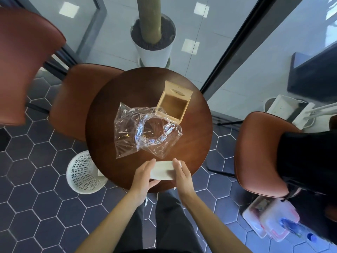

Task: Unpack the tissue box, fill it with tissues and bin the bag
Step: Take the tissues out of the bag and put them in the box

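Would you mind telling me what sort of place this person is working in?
Probably a café or office lounge corner: a small round wooden table ringed by brown leather chairs, glass partition walls, and a white planter on the far side.

Clear bag (144,132), tan wood box (173,105).
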